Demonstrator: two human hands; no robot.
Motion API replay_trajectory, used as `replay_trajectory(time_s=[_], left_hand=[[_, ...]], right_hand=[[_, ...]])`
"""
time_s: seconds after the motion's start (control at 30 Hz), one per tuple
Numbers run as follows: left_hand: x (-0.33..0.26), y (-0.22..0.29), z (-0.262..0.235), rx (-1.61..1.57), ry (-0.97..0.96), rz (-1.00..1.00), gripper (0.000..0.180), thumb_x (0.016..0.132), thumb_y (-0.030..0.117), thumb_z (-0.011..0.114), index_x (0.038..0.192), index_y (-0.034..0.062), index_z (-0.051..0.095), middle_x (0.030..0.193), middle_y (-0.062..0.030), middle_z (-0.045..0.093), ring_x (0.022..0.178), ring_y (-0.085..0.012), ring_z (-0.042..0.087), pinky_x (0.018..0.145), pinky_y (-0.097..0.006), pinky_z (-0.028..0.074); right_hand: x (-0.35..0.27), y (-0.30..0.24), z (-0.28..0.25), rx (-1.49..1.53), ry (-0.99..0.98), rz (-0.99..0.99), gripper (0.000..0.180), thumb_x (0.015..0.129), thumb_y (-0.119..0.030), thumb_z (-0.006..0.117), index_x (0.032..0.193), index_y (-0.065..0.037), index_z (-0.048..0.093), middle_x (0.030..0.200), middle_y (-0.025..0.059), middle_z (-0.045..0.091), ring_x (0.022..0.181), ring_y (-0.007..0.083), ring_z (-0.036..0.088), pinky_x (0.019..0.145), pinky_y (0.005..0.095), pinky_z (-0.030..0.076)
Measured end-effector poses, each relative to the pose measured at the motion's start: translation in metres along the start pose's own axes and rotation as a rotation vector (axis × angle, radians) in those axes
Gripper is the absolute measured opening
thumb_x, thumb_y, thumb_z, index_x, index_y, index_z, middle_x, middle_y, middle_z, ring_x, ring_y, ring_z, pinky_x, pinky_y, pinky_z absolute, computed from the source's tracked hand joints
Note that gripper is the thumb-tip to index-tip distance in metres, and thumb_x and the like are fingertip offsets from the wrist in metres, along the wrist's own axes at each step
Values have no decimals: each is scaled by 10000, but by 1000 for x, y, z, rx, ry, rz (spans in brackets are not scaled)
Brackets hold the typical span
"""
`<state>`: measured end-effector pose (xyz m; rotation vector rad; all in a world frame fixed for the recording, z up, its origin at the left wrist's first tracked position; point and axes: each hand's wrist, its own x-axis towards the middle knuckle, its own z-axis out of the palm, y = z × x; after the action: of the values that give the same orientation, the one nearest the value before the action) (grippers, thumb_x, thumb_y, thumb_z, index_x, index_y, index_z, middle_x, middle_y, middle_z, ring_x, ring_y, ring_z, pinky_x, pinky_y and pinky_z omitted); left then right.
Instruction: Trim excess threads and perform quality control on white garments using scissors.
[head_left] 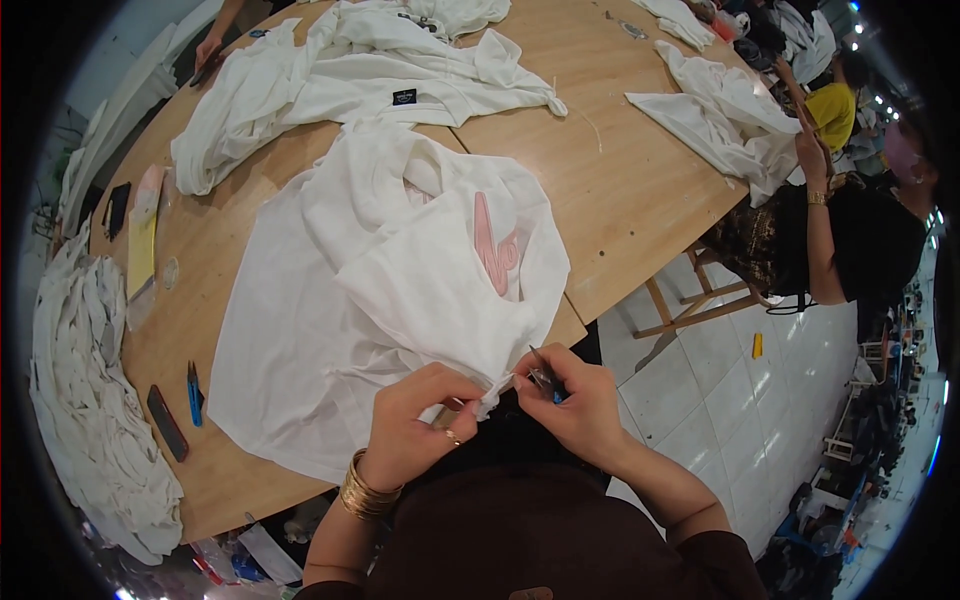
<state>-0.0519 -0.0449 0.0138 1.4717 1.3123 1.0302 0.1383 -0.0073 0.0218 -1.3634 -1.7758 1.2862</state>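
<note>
A white sweatshirt (410, 250) with pink appliqué lettering (492, 245) lies bunched on the wooden table, its lower end drawn over the edge toward me. My left hand (420, 405) is closed, pinching a gathered bit of its edge. Close beside it, my right hand (580, 405) is closed around small thread snips (545, 376) with dark blades and a blue part, the tips pointing up and away. The right thumb and fingertip meet the same bit of cloth. Fingers partly hide the pinched seam.
Blue-handled snips (194, 393) and a dark oblong block (167, 423) lie at left, near a phone (116, 210) and a yellow pad (142, 250). White garments (300, 100) cover the far side; more cloth (90, 400) hangs left. A seated co-worker (850, 230) handles white cloth (720, 125) at right.
</note>
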Motion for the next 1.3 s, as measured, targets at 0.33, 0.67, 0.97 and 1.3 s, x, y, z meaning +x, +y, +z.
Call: replay_trajectory(time_s=[0.33, 0.67, 0.97, 1.3], left_hand=[[3, 2, 10, -13, -18, -104, 113, 775, 14, 644, 878, -12, 605, 814, -66, 607, 725, -146, 607, 673, -243, 503], [3, 10, -1, -184, -75, -106, 62, 781, -8, 636, 824, -13, 592, 959, -65, 563, 791, -116, 570, 720, -237, 477], [3, 10, -3, -117, -67, -27, 63, 793, -18, 625, 853, -7, 607, 967, -64, 570, 799, -128, 598, 694, -241, 514], [6, 11, -1, -93, -41, -6, 64, 787, -23, 632, 848, -14, 612, 962, -75, 581, 779, -139, 616, 693, -246, 527]], right_hand=[[-2, -2, 3, 9, -19, -90, 145, 765, -70, 683, 879, -43, 596, 645, -1, 545, 547, 34, 439, 516, 202, 390], [2, -3, -4, -84, -69, -69, 268, 768, -130, 696, 985, -34, 572, 723, 95, 610, 555, 184, 576, 561, 273, 478], [-15, -45, -33, 170, -357, 255, 228, 965, -143, 445, 1159, -42, 511, 653, 20, 566, 521, 85, 558, 519, 216, 442], [-20, -29, -21, 159, -594, 349, 242, 996, -227, 379, 1000, -28, 515, 545, 33, 511, 428, 128, 531, 442, 264, 417]])
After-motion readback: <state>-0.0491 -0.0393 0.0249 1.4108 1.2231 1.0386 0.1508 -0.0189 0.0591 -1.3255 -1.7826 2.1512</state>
